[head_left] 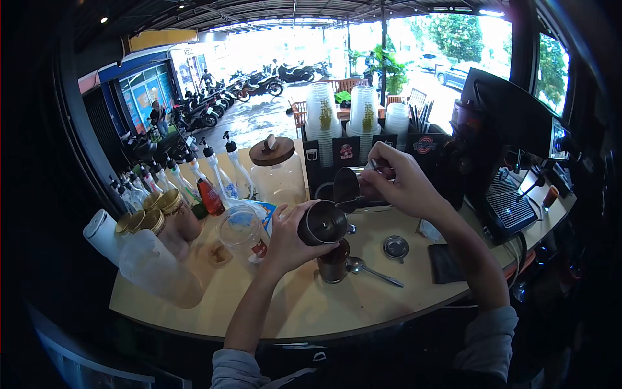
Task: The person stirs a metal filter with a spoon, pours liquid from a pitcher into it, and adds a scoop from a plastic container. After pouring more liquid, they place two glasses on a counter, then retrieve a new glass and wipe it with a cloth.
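Note:
My left hand [290, 235] is wrapped round a dark metal cup [323, 223], tilted so that its inside shows. Just to its right, my right hand [396, 176] grips a metal pitcher [347, 186] by its handle, with the pitcher's mouth tipped toward the cup. Below the cup stands a glass of dark brown liquid [334, 267], its upper part partly hidden. A metal spoon [376, 272] lies beside the glass, and a small round metal piece [395, 247] rests farther right. Left of my left hand is a clear plastic cup [241, 228].
Syrup bottles [210, 194] with pumps and gold-lidded jars [170, 204] line the left. A wooden-lidded glass jar [278, 172] stands behind. Stacked plastic cups [322, 117] fill a black holder at the back. An espresso machine [508, 194] and a dark cloth [447, 264] are at the right.

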The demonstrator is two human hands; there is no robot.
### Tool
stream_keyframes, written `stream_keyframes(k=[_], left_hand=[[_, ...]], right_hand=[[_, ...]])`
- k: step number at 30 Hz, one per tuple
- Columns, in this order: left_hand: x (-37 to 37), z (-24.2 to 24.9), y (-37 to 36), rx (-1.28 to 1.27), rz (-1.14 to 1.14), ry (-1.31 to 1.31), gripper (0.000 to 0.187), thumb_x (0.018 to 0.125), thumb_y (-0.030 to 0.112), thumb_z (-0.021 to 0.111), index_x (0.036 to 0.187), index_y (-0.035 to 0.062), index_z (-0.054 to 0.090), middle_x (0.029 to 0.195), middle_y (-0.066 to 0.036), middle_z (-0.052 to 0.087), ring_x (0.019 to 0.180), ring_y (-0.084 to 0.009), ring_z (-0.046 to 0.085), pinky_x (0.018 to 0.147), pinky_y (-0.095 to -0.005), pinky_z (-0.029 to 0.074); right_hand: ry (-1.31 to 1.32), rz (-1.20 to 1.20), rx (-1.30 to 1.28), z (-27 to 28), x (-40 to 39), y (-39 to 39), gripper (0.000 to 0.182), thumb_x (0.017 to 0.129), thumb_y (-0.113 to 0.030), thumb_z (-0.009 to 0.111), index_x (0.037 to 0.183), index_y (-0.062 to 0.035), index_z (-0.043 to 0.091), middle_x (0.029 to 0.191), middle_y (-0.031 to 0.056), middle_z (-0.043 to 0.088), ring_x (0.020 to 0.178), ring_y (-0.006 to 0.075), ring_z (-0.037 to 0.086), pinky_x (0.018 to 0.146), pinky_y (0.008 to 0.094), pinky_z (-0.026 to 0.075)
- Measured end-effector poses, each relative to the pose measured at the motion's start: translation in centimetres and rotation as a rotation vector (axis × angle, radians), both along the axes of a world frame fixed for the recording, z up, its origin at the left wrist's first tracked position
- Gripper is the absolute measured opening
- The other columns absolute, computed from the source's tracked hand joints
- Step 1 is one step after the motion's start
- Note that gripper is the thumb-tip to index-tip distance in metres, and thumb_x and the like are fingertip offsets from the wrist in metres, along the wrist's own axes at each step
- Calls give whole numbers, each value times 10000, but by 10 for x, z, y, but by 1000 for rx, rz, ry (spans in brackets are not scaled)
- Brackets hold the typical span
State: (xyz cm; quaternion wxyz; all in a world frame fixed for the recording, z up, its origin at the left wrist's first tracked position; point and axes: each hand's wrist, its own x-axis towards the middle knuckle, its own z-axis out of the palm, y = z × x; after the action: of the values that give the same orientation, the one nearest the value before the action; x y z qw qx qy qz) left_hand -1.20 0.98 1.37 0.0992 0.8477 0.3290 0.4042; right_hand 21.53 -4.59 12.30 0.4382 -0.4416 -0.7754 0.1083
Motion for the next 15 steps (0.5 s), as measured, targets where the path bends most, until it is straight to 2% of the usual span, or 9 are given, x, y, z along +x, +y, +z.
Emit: stream_keyframes(k=[2,4,11,13,15], left_hand=[[0,0,0,-4,-4,6,804,520,443,836,1188,92,559,1084,-58,648,1046,-206,604,1065,-469,236],[-1,0,0,16,-15,29,798,564,492,803,1200,89,538,1070,-75,649,1023,-219,616,1073,-478,225],[-1,1,0,18,-20,34,792,569,507,793,1192,87,543,1053,-78,657,1014,-223,621,1075,-473,224],[0,2,-2,-22,-22,11,787,522,449,834,1164,78,571,1039,-64,663,1020,-219,617,1059,-473,251],[0,1,-2,-17,-21,6,784,522,446,835,1161,77,572,1034,-66,664,1018,-222,618,1061,-474,250]], right_hand=[[7,-10,-9,-1,0,2,197,871,-73,597,894,34,434,620,96,509,562,91,495,525,286,425],[25,7,16,-2,-1,3,191,891,-110,586,846,-13,426,596,-9,385,593,38,360,516,236,344],[-38,-18,65,-1,-2,5,201,888,-113,593,844,-14,424,599,-9,361,586,40,347,518,235,350],[-20,-4,70,-3,-2,6,202,886,-112,593,841,-15,422,601,-9,351,586,43,336,517,233,348],[-8,2,62,-4,-2,6,204,886,-112,593,840,-15,420,603,-8,353,585,46,333,515,234,346]])
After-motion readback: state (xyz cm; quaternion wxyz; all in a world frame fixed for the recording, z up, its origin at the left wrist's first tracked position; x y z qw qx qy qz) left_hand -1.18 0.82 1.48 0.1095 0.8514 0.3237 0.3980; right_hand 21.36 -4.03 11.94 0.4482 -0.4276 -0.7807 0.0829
